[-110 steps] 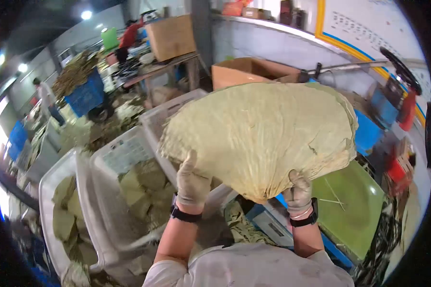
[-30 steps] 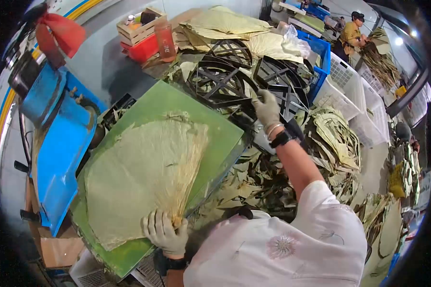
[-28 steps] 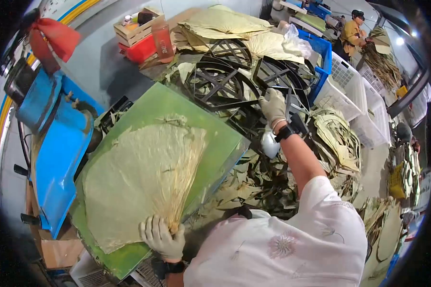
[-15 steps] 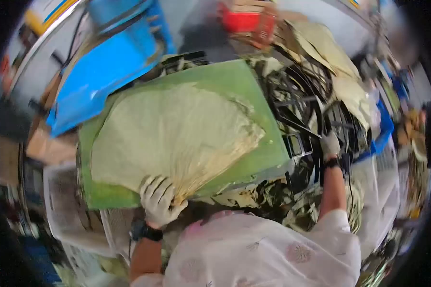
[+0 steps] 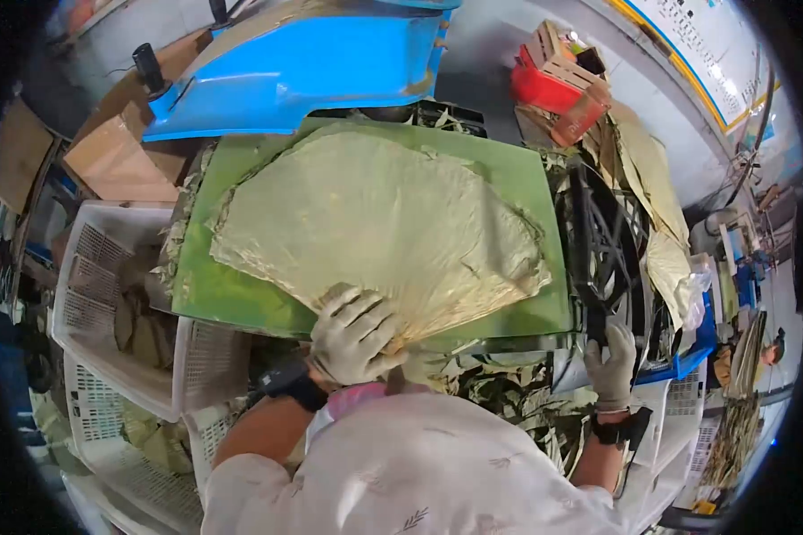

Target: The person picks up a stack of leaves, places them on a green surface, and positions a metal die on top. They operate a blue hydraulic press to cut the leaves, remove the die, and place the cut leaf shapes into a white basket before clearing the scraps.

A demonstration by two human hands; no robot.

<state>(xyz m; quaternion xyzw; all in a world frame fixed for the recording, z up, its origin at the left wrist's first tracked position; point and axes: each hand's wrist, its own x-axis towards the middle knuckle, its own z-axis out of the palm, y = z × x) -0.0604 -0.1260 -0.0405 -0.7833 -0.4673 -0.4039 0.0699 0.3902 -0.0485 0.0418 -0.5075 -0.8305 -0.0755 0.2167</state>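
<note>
A broad, pale, fan-shaped dried leaf [image 5: 357, 214] lies spread over a green board [image 5: 241, 299], with its narrow point at the board's near edge. My left hand [image 5: 355, 334], in a whitish glove, grips the leaf at that point; the fingers lie on top and the thumb is by the tip. To the right of the board, my right hand [image 5: 613, 366], also gloved, is closed on the lower end of a black curved frame [image 5: 589, 236], which stands tilted up. Part of the fingers is hidden behind the frame.
A blue plastic panel [image 5: 294, 85] stands behind the board. White crates [image 5: 120, 218] with leaf pieces are at the left. A red bin [image 5: 544, 87] and a pile of leaves [image 5: 642, 183] lie at the back right. Leaf scraps [image 5: 500, 388] fill the space below the board.
The view has turned and steadied. My right hand has drawn back toward my body, and the black frame is now raised beside the board. My left hand remains at the leaf's point.
</note>
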